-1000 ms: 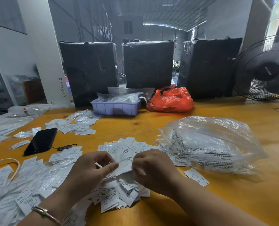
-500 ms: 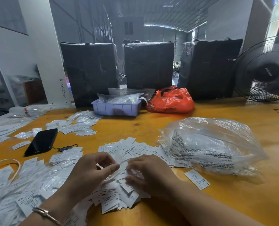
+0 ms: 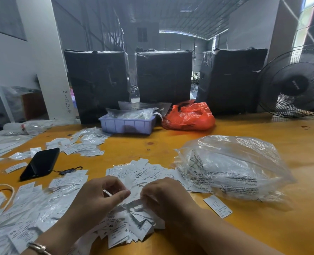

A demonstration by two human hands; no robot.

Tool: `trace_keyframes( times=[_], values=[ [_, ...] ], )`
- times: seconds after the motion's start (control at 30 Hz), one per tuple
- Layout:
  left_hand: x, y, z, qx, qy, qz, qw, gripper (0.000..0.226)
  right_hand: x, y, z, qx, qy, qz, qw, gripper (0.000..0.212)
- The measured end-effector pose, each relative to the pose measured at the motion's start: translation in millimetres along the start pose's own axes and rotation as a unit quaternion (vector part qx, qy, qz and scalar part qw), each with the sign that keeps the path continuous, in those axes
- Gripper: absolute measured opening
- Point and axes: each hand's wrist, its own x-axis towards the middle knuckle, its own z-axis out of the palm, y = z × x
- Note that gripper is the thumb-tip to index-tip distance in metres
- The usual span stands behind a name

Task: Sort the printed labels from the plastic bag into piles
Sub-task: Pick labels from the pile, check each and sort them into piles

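Note:
A loose heap of white printed labels (image 3: 139, 173) lies at the middle front of the orange table (image 3: 170, 144). My left hand (image 3: 97, 197) hovers over its near side, thumb and fingers pinching a few labels. My right hand (image 3: 163, 196) sits just to the right, its curled fingers gripping labels from the same heap. A clear plastic bag (image 3: 233, 166) with printed warnings lies to the right of the heap. One single label (image 3: 217, 207) rests in front of the bag. More label piles lie at the near left (image 3: 23, 214) and the far left (image 3: 86, 142).
A black phone (image 3: 41, 162) with a strap lies at the left. A lilac tray (image 3: 126, 124) with plastic sleeves and a red bag (image 3: 189, 116) stand at the back, before three black wrapped boxes (image 3: 163, 76). A fan (image 3: 295, 83) stands at the far right.
Both hands stay over the middle heap. My right hand dipped lower into the labels and its fingers shifted. My left hand keeps its pinch almost unmoved.

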Motion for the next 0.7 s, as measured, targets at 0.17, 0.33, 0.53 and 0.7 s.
trace_keyframes(
  times=[0.17, 0.33, 0.53, 0.7],
  values=[
    [0.3, 1.1, 0.4, 0.000, -0.002, -0.001, 1.000, 0.012, 0.2, 0.0, 2.7, -0.043, 0.007, -0.004, 0.999, 0.025],
    [-0.5, 0.6, 0.2, 0.002, -0.001, 0.001, 1.000, 0.013, 1.6, 0.4, 6.5, -0.012, -0.014, -0.007, 1.000, 0.041],
    [-0.1, -0.4, 0.8, -0.001, 0.000, -0.002, 1.000, 0.013, 3.6, 4.1, 10.1, -0.021, -0.004, -0.014, 1.000, 0.026],
    [-0.2, -0.7, 0.8, 0.001, -0.002, -0.005, 1.000, 0.013, 3.5, 6.1, 9.8, -0.007, 0.009, -0.021, 1.000, 0.022]
  ],
)
